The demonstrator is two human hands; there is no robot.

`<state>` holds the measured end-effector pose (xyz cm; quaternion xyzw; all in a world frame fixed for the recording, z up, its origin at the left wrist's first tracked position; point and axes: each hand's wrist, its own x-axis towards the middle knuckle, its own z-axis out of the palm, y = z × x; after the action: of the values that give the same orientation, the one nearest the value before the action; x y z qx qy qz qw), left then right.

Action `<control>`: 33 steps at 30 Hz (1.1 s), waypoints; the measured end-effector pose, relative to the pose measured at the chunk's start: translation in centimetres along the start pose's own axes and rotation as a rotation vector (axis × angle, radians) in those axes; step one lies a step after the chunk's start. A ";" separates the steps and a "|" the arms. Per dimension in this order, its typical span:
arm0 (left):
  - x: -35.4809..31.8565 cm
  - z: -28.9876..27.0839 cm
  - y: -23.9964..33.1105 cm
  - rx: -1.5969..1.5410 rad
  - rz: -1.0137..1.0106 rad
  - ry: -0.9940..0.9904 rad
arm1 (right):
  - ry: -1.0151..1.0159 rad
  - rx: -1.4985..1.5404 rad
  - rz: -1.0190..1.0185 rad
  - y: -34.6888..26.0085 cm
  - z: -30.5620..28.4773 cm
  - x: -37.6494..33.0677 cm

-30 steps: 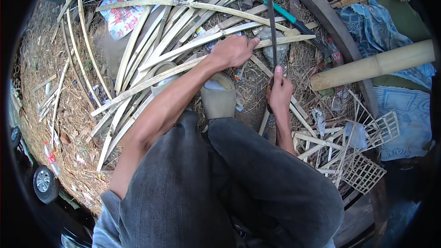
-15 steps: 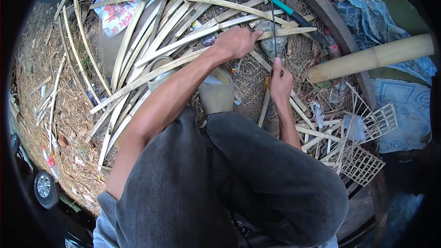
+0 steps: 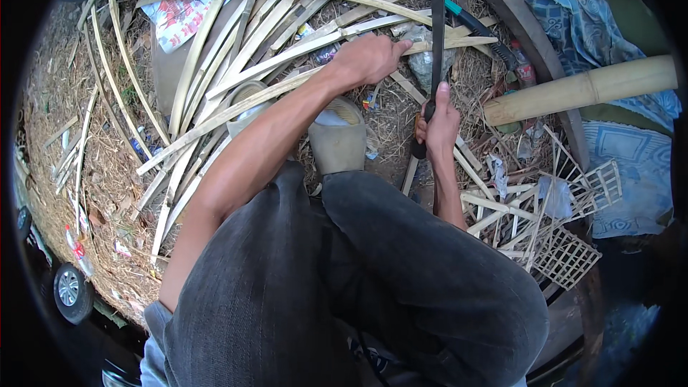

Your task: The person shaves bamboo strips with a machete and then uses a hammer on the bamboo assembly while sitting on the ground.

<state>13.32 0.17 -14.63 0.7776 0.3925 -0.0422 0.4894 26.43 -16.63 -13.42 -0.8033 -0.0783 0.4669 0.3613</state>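
Note:
A long, pale bamboo strip [image 3: 469, 42] slants across the ground, and my left hand [image 3: 369, 59] is closed around it close to its right end. In my right hand [image 3: 442, 120] is a machete [image 3: 438, 21], gripped by its dark handle with the thumb along it. Its dark blade points away from me and crosses over the strip, right of my left hand; whether they touch I cannot tell. Beneath that crossing lies a greyish stone-like lump [image 3: 428, 64]. Several more split bamboo strips [image 3: 244, 64] are piled to the left of my hands, partly under the held one.
A curved tool with teal and black parts [image 3: 459, 11] lies beyond the blade. At right, a thick bamboo pole [image 3: 573, 92] rests over a curved rim [image 3: 502, 7] beside blue cloths [image 3: 623, 172]. Broken lattice pieces [image 3: 566, 254] lie nearer. My shoes [image 3: 337, 147] are below my left hand.
The machete has turned, so its blade now shows broad side instead of thin edge. My right hand has shifted slightly rightward. My left hand keeps its hold on the strip.

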 end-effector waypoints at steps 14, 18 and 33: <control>0.5 0.9 -2.1 0.069 0.032 0.124 | 0.066 -0.215 -0.089 -1.0 1.6 0.6; -0.1 0.9 -1.9 0.094 0.008 0.149 | -0.037 0.024 -0.076 -4.7 0.7 -2.7; 0.4 0.7 -1.5 0.064 0.019 0.169 | 0.033 -0.162 -0.103 -2.2 0.0 -0.1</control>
<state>12.83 0.14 -16.24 0.7973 0.4233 0.0158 0.4299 26.80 -15.06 -11.93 -0.8324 -0.1511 0.4264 0.3201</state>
